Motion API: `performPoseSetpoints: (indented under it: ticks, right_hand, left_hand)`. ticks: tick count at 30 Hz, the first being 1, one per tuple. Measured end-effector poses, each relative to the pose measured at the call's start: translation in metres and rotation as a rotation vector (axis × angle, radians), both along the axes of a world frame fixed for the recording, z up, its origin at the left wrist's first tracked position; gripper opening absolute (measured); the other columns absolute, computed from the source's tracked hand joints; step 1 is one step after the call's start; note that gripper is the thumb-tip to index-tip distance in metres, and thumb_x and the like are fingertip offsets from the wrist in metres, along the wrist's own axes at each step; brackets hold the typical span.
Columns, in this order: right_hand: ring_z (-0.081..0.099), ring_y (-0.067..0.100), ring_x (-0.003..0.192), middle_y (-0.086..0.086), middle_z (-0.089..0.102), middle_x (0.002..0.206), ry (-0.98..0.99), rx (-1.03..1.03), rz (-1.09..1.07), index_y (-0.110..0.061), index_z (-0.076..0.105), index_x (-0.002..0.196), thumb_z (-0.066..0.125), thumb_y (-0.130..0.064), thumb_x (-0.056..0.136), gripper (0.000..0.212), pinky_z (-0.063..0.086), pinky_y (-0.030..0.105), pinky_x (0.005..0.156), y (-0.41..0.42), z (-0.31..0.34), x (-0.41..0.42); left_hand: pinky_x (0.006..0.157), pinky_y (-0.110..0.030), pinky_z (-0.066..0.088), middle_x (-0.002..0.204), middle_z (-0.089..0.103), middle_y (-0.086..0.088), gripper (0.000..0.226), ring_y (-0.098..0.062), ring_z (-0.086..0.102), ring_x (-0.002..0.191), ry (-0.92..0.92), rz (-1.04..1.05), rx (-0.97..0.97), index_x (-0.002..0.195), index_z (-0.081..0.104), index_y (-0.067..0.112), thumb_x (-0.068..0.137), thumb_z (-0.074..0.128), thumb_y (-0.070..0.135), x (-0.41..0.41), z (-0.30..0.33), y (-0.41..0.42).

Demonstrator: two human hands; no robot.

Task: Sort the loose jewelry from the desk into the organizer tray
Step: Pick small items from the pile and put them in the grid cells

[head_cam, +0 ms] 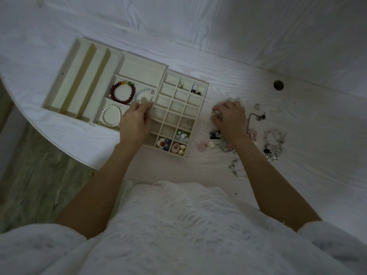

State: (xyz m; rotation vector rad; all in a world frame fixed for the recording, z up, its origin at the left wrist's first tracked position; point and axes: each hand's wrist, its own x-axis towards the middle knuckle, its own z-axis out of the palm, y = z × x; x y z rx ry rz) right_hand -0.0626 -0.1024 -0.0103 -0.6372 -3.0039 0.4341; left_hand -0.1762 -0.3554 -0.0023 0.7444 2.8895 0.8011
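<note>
Head view shows the left hand [137, 120] with fingers curled as if pinching something thin at the wall between two trays, but what it holds, if anything, is too blurred to tell; a pale translucent bracelet [144, 95] lies just beyond its fingertips, so it is probably setting that piece down or nudging it into its compartment. Beside that bracelet sits a dark red bead bracelet [123, 94], round and glossy, and just left of the hand a pearl bracelet [110, 116] fills its own square cell, large hoops evidently assigned to the wide sections. Right of the hand, the small-grid organizer tray [205, 92] has matte cream dividers, with small rounded charms and earrings in a few cells. The right hand [230, 118] rests with curled fingers on the pale woodgrain desk [297, 120], apparently pinching a small shiny piece, though blur hides the grasp. Near and right of it, the loose jewelry pile [275, 143] of thin chains and pink beads waits unsorted.
</note>
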Motion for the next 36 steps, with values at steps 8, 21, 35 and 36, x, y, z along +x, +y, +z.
performPoseSetpoints:
  ticks: [8, 21, 35, 36]
  right_hand:
    - [0.057, 0.030, 0.077, 0.012, 0.067, 0.077, 0.014, 0.041, 0.016, -0.006, 0.067, 0.082, 0.061, -0.017, 0.084, 0.013, 0.040, 0.037, 0.079, -0.003, 0.000, -0.009]
    - [0.057, 0.030, 0.076, 0.009, 0.066, 0.082, 0.134, 0.192, 0.073, -0.007, 0.069, 0.080, 0.058, -0.008, 0.084, 0.011, 0.045, 0.036, 0.069, -0.009, -0.008, -0.009]
    - [0.055, 0.031, 0.086, 0.011, 0.064, 0.090, 0.060, 0.148, 0.051, -0.006, 0.067, 0.081, 0.065, -0.012, 0.081, 0.006, 0.042, 0.036, 0.076, -0.010, 0.000, -0.013]
    - [0.055, 0.029, 0.085, 0.011, 0.065, 0.090, 0.079, 0.095, 0.026, -0.006, 0.067, 0.081, 0.065, -0.013, 0.083, 0.007, 0.041, 0.035, 0.077, -0.011, 0.005, -0.014]
  left_hand:
    - [0.065, -0.038, 0.045, 0.099, 0.061, -0.018, 0.036, -0.036, 0.062, 0.079, -0.020, -0.006, -0.010, 0.118, 0.064, 0.010, 0.083, 0.060, 0.002, -0.002, 0.004, 0.000]
    - [0.059, -0.032, 0.040, 0.095, 0.061, -0.019, 0.032, -0.035, 0.061, 0.071, -0.009, 0.001, -0.012, 0.113, 0.066, 0.009, 0.082, 0.063, 0.002, -0.001, 0.004, 0.000]
    - [0.058, -0.028, 0.038, 0.092, 0.062, -0.016, 0.034, -0.031, 0.062, 0.070, -0.017, 0.009, 0.017, 0.113, 0.067, 0.011, 0.080, 0.063, 0.002, -0.004, -0.003, -0.002]
    - [0.058, -0.028, 0.039, 0.092, 0.062, -0.016, 0.034, -0.031, 0.061, 0.070, -0.018, 0.009, 0.019, 0.113, 0.067, 0.011, 0.080, 0.063, 0.002, -0.004, -0.004, -0.002]
